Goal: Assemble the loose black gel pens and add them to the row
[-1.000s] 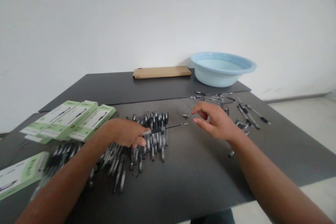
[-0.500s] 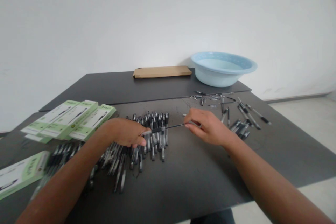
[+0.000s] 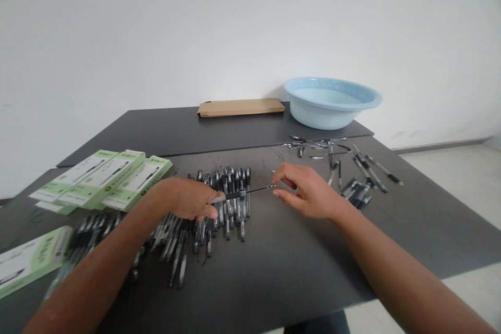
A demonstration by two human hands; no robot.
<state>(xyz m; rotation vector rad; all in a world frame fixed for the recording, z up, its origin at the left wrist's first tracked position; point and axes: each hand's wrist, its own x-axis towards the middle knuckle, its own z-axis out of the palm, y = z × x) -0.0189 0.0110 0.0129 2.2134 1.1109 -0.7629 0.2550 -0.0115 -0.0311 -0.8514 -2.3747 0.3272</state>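
Note:
My left hand (image 3: 191, 198) is closed around the clear barrel of a gel pen (image 3: 234, 195) with a black grip. A thin dark refill (image 3: 258, 189) sticks out of the pen's front end, pointing right. At its tip is my right hand (image 3: 303, 190), thumb and forefinger apart, with nothing plainly held between them. Beneath and beside my left hand lies a pile of capped gel pens (image 3: 230, 214), clear with black parts. My left forearm hides part of another group of pens (image 3: 88, 235).
Green and white pen boxes (image 3: 135, 182) lie at the left, with another box (image 3: 35, 258) nearer. Loose pens (image 3: 362, 188) and scattered pen parts (image 3: 313, 144) lie to the right. A blue basin (image 3: 329, 115) and flat cardboard (image 3: 240, 108) stand at the back of the dark table (image 3: 282, 266).
My right thumb and forefinger have parted from the refill's tip, which now shows between them. My left hand keeps its hold on the pen, nearly unmoved.

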